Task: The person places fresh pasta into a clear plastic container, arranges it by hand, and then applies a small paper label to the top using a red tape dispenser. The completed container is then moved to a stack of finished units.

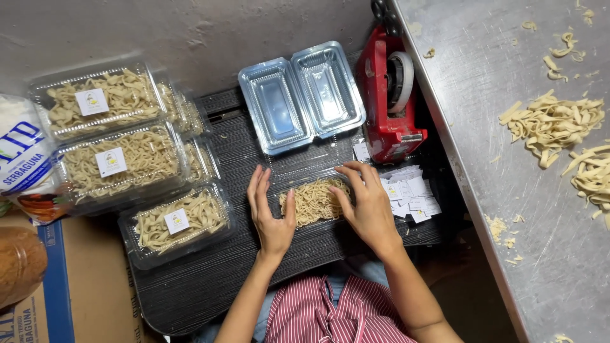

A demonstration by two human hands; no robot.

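Head view is showing the left hand (272, 213) and right hand (363, 202), both open, pressing flat against a clear clamshell box of noodles (314, 200) on the dark table (210, 279), steadying its 2 sides beside paper labels (410, 198).

Three clear labelled noodle packs (121, 159) stacked left, open empty clamshell (302, 95) at centre, white labels (410, 197) beside red dispenser (391, 101)
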